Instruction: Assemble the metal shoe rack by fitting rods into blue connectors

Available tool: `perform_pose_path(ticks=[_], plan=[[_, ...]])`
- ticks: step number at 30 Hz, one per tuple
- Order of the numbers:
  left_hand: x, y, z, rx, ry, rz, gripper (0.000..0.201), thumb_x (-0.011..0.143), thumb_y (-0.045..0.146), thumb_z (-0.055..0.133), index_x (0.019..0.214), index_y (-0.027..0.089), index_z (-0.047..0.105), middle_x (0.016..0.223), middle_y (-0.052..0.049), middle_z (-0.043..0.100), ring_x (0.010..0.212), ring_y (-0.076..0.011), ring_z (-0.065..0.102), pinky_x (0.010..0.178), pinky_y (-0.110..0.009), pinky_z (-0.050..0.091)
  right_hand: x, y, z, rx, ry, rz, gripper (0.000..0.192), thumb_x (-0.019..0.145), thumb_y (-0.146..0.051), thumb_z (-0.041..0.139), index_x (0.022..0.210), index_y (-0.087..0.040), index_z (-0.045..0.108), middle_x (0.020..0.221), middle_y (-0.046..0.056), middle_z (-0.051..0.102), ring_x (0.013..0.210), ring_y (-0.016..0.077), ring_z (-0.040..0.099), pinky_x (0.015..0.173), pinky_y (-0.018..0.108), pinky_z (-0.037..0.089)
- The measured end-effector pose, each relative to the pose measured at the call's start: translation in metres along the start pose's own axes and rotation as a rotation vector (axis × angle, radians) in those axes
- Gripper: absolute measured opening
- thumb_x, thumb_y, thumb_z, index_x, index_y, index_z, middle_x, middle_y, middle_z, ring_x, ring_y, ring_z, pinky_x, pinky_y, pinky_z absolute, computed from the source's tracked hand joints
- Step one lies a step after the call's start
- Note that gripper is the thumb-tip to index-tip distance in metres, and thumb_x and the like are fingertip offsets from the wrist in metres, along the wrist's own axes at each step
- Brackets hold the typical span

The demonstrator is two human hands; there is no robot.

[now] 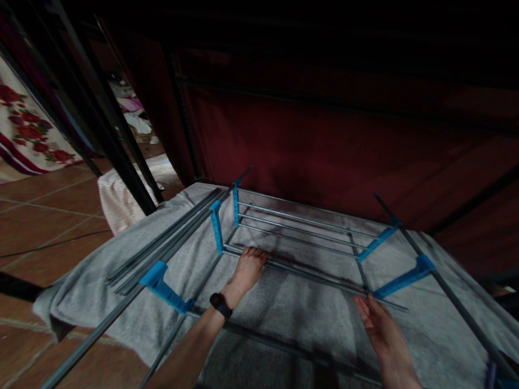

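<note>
A rack of grey metal tubes with blue plastic brackets (401, 278) lies on a grey blanket. My left hand (251, 265), with a black band at the wrist, is wrapped over a long metal tube (308, 274) near the left brackets (218, 227). The tube's far end passes beyond the right bracket. By that end is my right hand (379, 321), palm turned inward and fingers stretched out, the fingertips at the tube. Whether they press on it I cannot tell. Behind, several thinner crossbars (292, 221) span between the rear brackets.
Several loose tubes (162, 240) lie along the blanket's left side. The grey blanket (97, 270) covers a raised surface above a tiled floor (40, 221). Dark metal posts (109, 124) stand at left, and a dark red cloth (304, 146) hangs behind the rack.
</note>
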State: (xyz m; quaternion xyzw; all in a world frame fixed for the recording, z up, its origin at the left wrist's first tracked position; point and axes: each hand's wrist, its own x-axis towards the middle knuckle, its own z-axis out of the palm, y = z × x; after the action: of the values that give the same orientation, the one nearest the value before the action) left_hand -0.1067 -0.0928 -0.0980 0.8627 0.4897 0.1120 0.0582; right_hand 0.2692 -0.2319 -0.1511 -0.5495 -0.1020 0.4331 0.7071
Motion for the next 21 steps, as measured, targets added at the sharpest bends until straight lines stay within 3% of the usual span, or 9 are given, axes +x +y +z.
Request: perform_pose_path(ticks=[21], plan=[[0.001, -0.011, -0.014, -0.057, 0.007, -0.060, 0.040, 0.095, 0.005, 0.041, 0.114, 0.019, 0.073, 0.117, -0.010, 0.073, 0.110, -0.0241, 0.063, 0.107, -0.039, 0.041, 0.000, 0.006, 0.018, 0.035, -0.027, 0.038, 0.025, 0.061, -0.028, 0.092, 0.079, -0.021, 0.075, 0.086, 0.000, 0.077, 0.083, 0.0174, 0.075, 0.086, 0.027, 0.065]])
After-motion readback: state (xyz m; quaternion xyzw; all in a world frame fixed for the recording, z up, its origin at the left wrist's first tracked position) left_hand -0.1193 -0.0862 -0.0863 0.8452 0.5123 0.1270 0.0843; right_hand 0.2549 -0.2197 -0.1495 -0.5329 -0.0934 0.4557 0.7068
